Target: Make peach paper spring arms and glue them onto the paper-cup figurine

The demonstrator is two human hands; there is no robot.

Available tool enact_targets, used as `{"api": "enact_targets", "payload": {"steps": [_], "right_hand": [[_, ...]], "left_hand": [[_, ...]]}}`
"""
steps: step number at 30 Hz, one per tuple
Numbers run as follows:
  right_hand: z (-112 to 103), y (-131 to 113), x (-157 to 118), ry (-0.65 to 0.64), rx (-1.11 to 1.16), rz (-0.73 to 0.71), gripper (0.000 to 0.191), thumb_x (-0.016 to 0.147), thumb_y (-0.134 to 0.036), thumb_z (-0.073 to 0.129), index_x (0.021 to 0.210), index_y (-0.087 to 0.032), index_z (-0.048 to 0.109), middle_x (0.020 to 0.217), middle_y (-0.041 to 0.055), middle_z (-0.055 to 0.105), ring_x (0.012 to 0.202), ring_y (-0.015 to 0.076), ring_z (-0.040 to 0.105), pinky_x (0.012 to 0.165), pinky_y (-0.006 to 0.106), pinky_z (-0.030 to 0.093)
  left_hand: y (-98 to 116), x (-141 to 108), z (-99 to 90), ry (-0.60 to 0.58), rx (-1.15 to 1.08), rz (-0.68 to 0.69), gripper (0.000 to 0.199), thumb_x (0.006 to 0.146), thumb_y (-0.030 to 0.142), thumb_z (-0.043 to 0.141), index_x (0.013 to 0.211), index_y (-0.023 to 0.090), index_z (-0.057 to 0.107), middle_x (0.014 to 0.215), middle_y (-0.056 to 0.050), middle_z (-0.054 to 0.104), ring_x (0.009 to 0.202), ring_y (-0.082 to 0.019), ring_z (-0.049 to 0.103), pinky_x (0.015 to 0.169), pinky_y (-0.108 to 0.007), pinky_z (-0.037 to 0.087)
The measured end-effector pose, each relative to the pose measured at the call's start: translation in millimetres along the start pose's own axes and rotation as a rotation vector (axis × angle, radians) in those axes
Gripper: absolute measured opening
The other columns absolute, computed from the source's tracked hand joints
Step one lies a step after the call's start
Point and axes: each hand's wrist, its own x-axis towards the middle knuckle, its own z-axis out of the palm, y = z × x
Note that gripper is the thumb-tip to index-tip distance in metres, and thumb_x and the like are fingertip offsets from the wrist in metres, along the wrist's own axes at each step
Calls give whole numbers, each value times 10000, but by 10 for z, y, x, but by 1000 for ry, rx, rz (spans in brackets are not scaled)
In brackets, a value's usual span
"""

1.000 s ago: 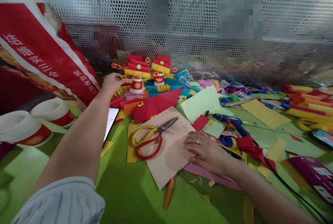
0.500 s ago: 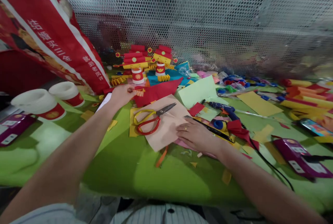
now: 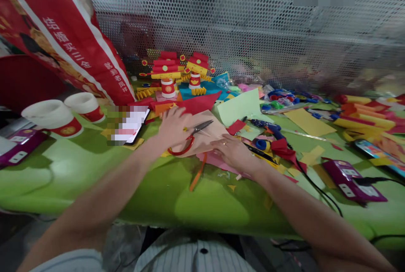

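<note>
My left hand (image 3: 173, 126) reaches over the scissors (image 3: 202, 126), fingers apart, slightly blurred, covering most of their yellow handle loop. The red loop and the dark blades show beside it, on a sheet of beige paper (image 3: 207, 137). At that sheet's right edge rests my right hand (image 3: 236, 152), a ring on one finger, its fingers stretched over the paper. Pink paper (image 3: 215, 161) peeks out below. Behind my left hand lie red paper (image 3: 201, 103) and an orange piece (image 3: 161, 108). Paper figures with red hats (image 3: 166, 69) stand farther back.
Two paper cups (image 3: 52, 118), a phone (image 3: 133, 124) and a red bag (image 3: 72, 40) are on the left. A glue gun (image 3: 268, 126), paper scraps and a purple power strip (image 3: 352, 179) lie right. A perforated metal panel (image 3: 253, 23) stands behind the table.
My left hand has moved right, from a small folded orange strip to the scissors, uncovering the phone. My right hand stays at the beige paper, which has shifted slightly.
</note>
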Motion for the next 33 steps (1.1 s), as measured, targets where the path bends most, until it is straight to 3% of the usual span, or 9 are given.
{"api": "enact_targets", "payload": {"steps": [2, 4, 10, 18, 27, 30, 33], "right_hand": [[1, 0, -2, 36, -5, -25, 161, 836, -146, 492, 919, -175, 626, 851, 78, 719, 769, 188, 651, 862, 363, 457], [-6, 8, -8, 76, -7, -44, 146, 861, -199, 484, 884, -172, 625, 797, 79, 717, 739, 184, 649, 845, 360, 465], [-74, 33, -33, 97, -21, -68, 202, 884, -174, 425, 788, -186, 603, 720, 58, 697, 697, 163, 635, 878, 368, 454], [-336, -29, -32, 298, -10, -195, 205, 845, -47, 399, 824, -199, 535, 793, 32, 707, 727, 128, 640, 848, 334, 485], [-488, -54, -90, 415, 80, -238, 198, 813, -62, 476, 937, -213, 508, 838, 45, 701, 813, 154, 655, 803, 346, 523], [-528, 20, -153, 539, 166, -145, 203, 831, -91, 452, 968, -227, 513, 818, 50, 689, 832, 176, 654, 766, 357, 532], [-548, 155, -260, 568, 373, 83, 176, 870, -189, 394, 1000, -233, 505, 871, 79, 674, 854, 205, 651, 714, 367, 533]], "left_hand": [[162, -35, -10, -119, -17, 102, 373, 782, 383, 528, 1107, 208, 578, 1177, -98, 565, 1143, -277, 462, 967, -393, 347], [242, -78, -11, -198, -25, 66, 441, 790, 417, 496, 1165, 188, 536, 1146, -133, 562, 1062, -286, 525, 874, -392, 413], [122, -152, 27, -311, 16, -27, 533, 764, 374, 485, 1252, 167, 431, 1125, -166, 558, 1015, -315, 551, 817, -402, 434], [-38, -116, 114, -286, -62, -69, 556, 763, 302, 452, 1307, 207, 390, 1229, -125, 513, 1118, -290, 506, 899, -381, 405], [-180, -29, 121, -73, -42, -82, 539, 766, 172, 429, 1305, 149, 421, 1186, -132, 531, 1133, -259, 493, 963, -341, 378], [-235, -13, 177, -133, 14, -62, 532, 752, 154, 433, 1283, 153, 456, 1178, -126, 550, 1140, -269, 489, 984, -354, 365], [-262, -15, 223, -158, 2, -78, 524, 739, 142, 442, 1261, 164, 483, 1180, -120, 563, 1133, -277, 499, 968, -366, 387]]}}
